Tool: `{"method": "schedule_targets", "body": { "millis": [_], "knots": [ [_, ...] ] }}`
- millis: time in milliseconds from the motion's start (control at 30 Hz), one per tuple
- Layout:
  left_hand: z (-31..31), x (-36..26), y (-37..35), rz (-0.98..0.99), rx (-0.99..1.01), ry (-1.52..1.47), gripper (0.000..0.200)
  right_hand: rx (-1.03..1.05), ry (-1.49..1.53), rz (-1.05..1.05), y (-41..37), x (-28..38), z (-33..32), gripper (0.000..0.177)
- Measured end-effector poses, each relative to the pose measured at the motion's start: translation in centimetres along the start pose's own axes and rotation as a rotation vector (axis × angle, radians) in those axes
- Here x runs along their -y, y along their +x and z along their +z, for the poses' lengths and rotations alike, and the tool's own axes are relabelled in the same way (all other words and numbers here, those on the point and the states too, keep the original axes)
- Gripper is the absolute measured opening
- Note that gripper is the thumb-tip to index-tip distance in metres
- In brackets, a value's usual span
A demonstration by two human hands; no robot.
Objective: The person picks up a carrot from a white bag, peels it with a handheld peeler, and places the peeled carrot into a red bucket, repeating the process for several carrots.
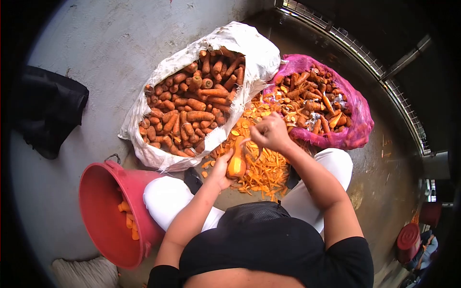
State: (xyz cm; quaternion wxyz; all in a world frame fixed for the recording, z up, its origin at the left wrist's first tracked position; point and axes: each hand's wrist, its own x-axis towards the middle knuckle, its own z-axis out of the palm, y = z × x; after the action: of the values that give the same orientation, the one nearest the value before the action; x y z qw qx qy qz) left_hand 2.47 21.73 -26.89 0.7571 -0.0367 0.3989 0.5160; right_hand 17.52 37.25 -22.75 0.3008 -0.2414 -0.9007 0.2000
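My left hand [222, 170] is wrapped round a partly peeled carrot [236, 165], bright orange on its bared side and darker at the lower end. Just above and to the right, my right hand [271, 132] is closed in a fist on a thin-bladed peeling tool [245, 141], whose blurred edge shows close over the carrot's upper end. The tool's handle is hidden in my fingers. Below both hands, a heap of orange peelings [264, 170] and cut ends spreads over the floor between my knees.
A white sack [242, 38] of unpeeled carrots lies open ahead. Beside it is a pink mesh sack [362, 120] holding carrots and scraps. A red bucket [96, 206] with peeled carrots [128, 218] stands by my left knee. Another person [426, 252] sits far right near a red container [408, 236].
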Motion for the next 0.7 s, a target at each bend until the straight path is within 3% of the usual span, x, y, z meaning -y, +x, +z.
{"method": "schedule_targets", "body": {
  "millis": [100, 200, 700],
  "knots": [
    [-0.7, 0.6, 1.6, -0.04, -0.013, -0.115, 0.041, 0.005, 0.061, -0.18, -0.5, 2.4, 0.6, 0.033],
    [1.0, 0.1, 0.5, -0.057, -0.079, -0.105, 0.036, 0.024, 0.093, -0.219, -0.7, 3.2, 0.6, 0.035],
    [1.3, 0.5, -0.1, -0.018, 0.085, -0.067, 0.034, 0.104, 0.154, -0.224, -1.2, 2.4, 1.0, 0.032]
  ]
}}
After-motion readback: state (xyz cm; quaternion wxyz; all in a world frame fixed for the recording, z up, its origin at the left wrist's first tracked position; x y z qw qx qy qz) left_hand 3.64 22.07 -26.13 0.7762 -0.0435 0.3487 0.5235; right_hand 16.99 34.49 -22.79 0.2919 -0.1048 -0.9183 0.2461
